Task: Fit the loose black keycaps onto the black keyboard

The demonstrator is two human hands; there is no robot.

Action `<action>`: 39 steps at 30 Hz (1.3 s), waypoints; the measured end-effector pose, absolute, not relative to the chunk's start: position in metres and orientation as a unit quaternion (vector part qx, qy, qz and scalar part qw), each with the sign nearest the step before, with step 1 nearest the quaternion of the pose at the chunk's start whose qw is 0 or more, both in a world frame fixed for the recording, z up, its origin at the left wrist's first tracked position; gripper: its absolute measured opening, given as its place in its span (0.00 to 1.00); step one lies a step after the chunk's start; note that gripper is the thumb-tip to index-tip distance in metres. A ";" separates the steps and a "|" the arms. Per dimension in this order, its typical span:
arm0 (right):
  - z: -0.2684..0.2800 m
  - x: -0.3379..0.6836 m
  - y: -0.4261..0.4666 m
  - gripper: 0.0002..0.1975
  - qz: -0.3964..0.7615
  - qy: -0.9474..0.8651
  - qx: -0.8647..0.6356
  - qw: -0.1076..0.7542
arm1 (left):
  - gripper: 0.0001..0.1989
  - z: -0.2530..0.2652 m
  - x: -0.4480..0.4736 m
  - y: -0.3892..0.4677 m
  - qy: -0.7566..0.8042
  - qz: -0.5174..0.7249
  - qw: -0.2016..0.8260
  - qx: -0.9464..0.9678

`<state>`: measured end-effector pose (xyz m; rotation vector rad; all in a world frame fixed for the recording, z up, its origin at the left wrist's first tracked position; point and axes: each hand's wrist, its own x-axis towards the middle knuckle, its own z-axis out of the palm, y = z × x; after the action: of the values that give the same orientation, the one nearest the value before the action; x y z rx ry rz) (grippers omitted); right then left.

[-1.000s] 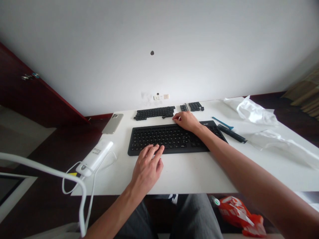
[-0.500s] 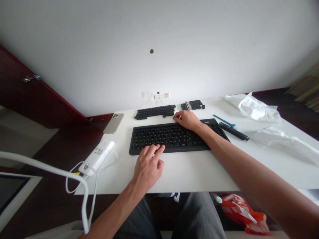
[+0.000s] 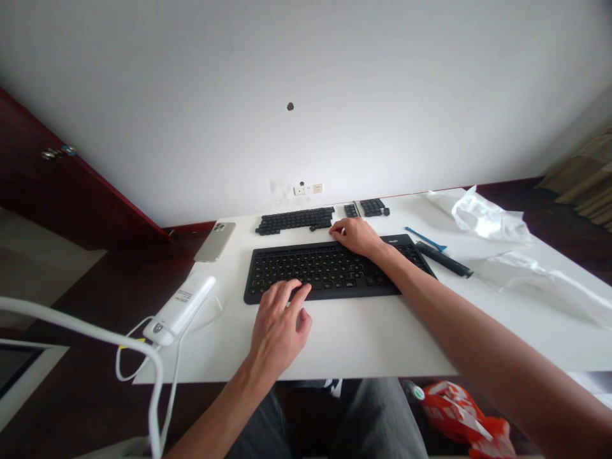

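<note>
Keyboard: the black keyboard (image 3: 306, 264) lay flat on the white desk (image 3: 363, 338), its face showing rows of key positions with pale marks.
Left hand: the left hand (image 3: 282, 319) was at the keyboard's near edge, left of its middle, fingers loosely spread and bent, fingertips over the bottom row; whether they touched it could not be told.
Right hand: the right hand (image 3: 356, 237) was at the keyboard's far edge, fingers curled in and pointing left; whether they pinched anything could not be told. Its forearm crossed over the keyboard's right part.
Keycaps: a block of black keycaps (image 3: 296, 219) lay in rows just beyond the keyboard, with two smaller groups (image 3: 372, 207) beyond its right half.
Tools: a black bar (image 3: 444, 259) lay just right of the keyboard, a slim blue tool (image 3: 425, 238) near its far right corner.
Wrapping: crumpled white wrapping (image 3: 488, 213) lay farther right of the keyboard.
Electronics: a phone (image 3: 215, 242) and a white device (image 3: 182, 306) with a cable lay left of the keyboard.
</note>
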<state>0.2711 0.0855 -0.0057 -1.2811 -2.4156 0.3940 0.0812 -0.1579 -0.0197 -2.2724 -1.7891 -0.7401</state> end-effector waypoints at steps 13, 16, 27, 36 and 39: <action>-0.006 0.271 0.085 0.12 0.134 -0.860 -0.455 0.187 | 0.26 -0.018 0.082 -0.158 -0.596 -0.269 0.057 -0.755; -0.005 0.271 0.084 0.12 0.134 -0.859 -0.458 0.184 | 0.26 -0.018 0.081 -0.158 -0.596 -0.287 0.065 -0.747; -0.006 0.272 0.085 0.11 0.134 -0.863 -0.451 0.184 | 0.27 -0.017 0.082 -0.156 -0.606 -0.269 0.059 -0.746; -0.007 0.272 0.086 0.11 0.133 -0.860 -0.458 0.184 | 0.26 -0.018 0.082 -0.157 -0.617 -0.259 0.054 -0.742; -0.007 0.272 0.086 0.11 0.134 -0.861 -0.455 0.185 | 0.26 -0.018 0.081 -0.156 -0.613 -0.259 0.047 -0.745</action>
<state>0.2716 0.0859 -0.0067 -1.2825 -2.4246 0.3776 0.0813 -0.1561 -0.0181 -2.2737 -1.8690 -0.7886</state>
